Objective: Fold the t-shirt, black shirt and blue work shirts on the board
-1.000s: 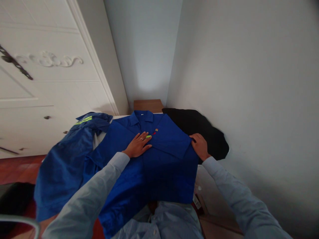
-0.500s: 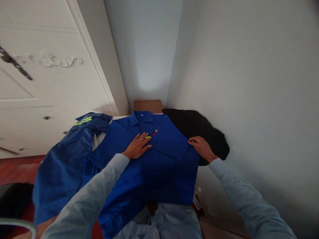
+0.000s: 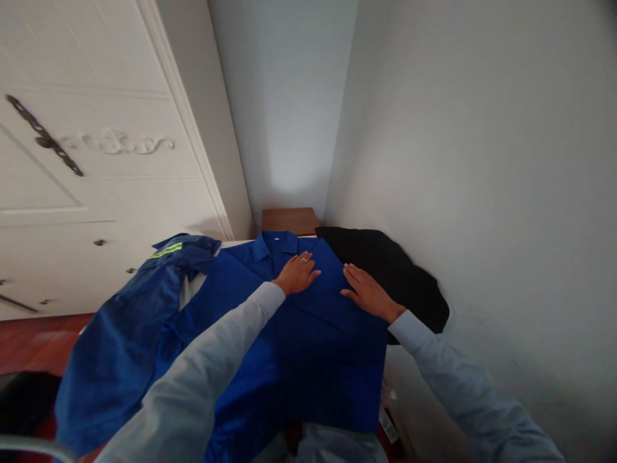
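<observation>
Blue shirt [image 3: 299, 354], pt. hidden by L hand [image 3: 297, 273] & R hand [image 3: 369, 292], both grips unclenched, btm cropped

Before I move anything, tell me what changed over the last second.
The left grip moved rightward and farther forward, over the chest emblem. The right grip let go of the sleeve and came inward, fingers extended. The blue shirt and the black cloth stayed put.

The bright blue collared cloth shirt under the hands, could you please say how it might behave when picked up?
The bright blue collared cloth shirt would probably sag, since its left side creases softly. Its thin-looking fabric suggests lightness. Spread wide, it may trail loose edges.
</observation>
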